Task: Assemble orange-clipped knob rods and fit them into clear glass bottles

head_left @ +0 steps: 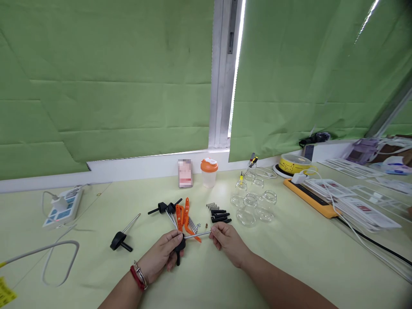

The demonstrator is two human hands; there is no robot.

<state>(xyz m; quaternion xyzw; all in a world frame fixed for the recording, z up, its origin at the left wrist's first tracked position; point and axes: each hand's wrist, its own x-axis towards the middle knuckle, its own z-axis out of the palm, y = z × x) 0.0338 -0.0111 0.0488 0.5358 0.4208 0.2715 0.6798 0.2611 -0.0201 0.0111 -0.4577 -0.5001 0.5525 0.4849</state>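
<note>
My left hand [169, 249] is closed around a black knob-like cap [180, 244] with a short side handle. A thin metal rod [198, 234] sticks out of the cap to the right. At the rod's far end, my right hand [225, 240] pinches the tip; whether a small part is also between those fingers is hidden. Just beyond the hands lie orange plastic pieces [186, 212], black tubes [220, 216], small springs [211, 206] and a tiny brass-coloured piece [206, 225]. Two similar black caps [162, 207] lie behind, and another black cap with a rod [119, 240] rests at left.
Several clear glass jars [247, 216] stand to the right, one holding screwdrivers [252, 161]. Behind are an orange-lidded cup [209, 174] and a box-like item [185, 174]. A power strip [66, 208] and cable lie left; an orange-black bar [310, 199], cards [360, 210] and cables lie right.
</note>
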